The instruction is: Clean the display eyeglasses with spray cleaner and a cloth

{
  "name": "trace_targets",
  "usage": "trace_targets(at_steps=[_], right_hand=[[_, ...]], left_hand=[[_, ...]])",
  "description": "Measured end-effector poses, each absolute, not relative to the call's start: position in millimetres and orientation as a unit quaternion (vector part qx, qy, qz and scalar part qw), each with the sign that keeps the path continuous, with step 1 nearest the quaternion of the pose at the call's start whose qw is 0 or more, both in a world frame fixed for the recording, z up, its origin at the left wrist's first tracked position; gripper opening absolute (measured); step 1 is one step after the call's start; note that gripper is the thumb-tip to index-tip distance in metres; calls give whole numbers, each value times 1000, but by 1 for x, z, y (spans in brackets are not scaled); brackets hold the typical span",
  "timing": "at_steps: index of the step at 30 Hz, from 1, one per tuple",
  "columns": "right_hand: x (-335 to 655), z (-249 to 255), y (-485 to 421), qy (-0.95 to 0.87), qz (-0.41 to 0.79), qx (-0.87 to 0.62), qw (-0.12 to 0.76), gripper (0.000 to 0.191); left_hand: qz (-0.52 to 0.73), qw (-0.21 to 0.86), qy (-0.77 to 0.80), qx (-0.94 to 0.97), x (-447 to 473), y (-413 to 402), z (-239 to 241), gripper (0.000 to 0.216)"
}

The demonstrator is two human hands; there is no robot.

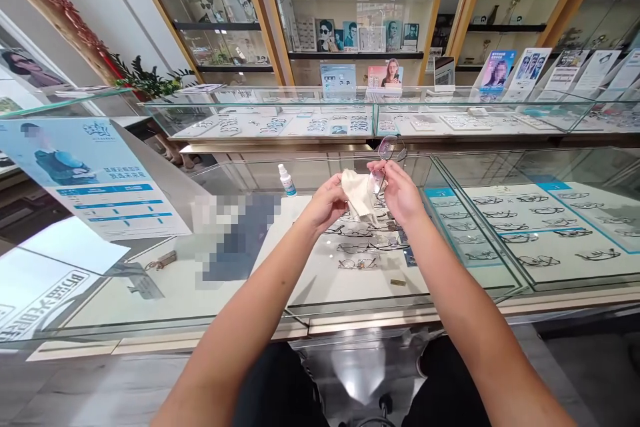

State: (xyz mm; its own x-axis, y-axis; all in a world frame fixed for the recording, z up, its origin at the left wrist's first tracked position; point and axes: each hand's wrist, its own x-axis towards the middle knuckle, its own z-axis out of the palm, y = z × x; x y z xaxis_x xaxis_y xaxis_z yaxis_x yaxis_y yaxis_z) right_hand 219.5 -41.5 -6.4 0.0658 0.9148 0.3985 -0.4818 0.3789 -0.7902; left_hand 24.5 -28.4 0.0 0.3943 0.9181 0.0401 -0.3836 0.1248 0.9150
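My left hand (327, 203) is closed on a cream cleaning cloth (359, 197), which hangs between my hands. My right hand (397, 188) pinches a pair of thin-framed glasses (391, 149), one lens sticking up above the fingers and the other lens against the cloth. Both hands hover over a glass display counter (450, 167) with rows of spectacle frames (357, 247) beneath the glass.
A small white spray bottle (287, 181) stands on the counter left of my hands. A blue-and-white poster (95, 177) leans at the left. A second glass case (350, 121) and shelves with pictures and brochures stand behind.
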Motion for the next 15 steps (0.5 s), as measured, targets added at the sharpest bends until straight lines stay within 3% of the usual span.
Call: trace_targets(at_steps=[11,15], right_hand=[[223,-5,-45,-477,517,-238,670,26],[222,-5,-46,-483,518,-235,666,26]], left_hand=[[448,725,219,475,27,-33,2,82],[452,723,199,483,27,-32,0,80]])
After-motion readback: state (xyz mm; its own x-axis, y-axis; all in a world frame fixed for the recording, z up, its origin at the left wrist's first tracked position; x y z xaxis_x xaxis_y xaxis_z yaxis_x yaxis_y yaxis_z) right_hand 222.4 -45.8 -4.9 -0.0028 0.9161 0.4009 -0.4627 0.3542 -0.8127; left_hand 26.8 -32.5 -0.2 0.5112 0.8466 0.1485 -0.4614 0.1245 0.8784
